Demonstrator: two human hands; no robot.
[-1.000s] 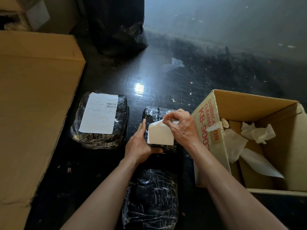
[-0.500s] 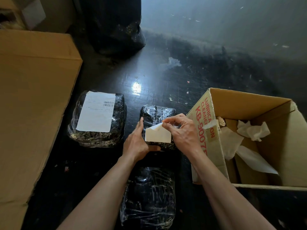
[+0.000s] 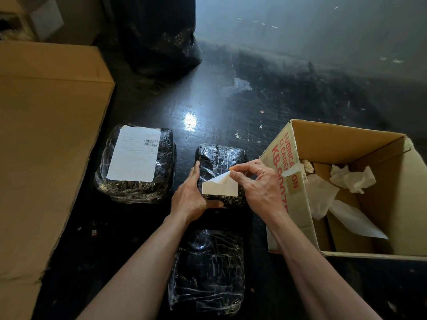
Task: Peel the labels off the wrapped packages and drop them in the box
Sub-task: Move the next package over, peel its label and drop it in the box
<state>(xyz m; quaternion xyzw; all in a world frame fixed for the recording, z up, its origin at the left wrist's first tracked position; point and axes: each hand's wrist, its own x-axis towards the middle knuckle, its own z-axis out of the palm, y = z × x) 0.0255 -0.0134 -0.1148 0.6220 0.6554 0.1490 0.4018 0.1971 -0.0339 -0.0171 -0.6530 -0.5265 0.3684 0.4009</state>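
My right hand (image 3: 258,188) pinches the far right corner of the label (image 3: 219,188) between thumb and forefinger. That corner is lifted and folded back toward me, while the near strip is stuck down on the middle package (image 3: 219,158). My left hand (image 3: 191,199) lies flat against that package's left side, fingers straight and thumb along its near edge, so it's bracing more than gripping. The hands are close but apart, with the label between them. The box (image 3: 342,144) sits just right of the package, top open, red print on its left wall, and white sheets (image 3: 351,179), some crumpled, lie inside. The left package (image 3: 136,190) is a bit further left, with its own sticker (image 3: 135,155) lying flat on top, barcode at the far right corner. The near package (image 3: 208,273) lies between my forearms, just shiny black wrap on top. There's a big carton (image 3: 46,135) on the left and a black bag (image 3: 159,42) at the far side, all on a dark floor (image 3: 231,107).
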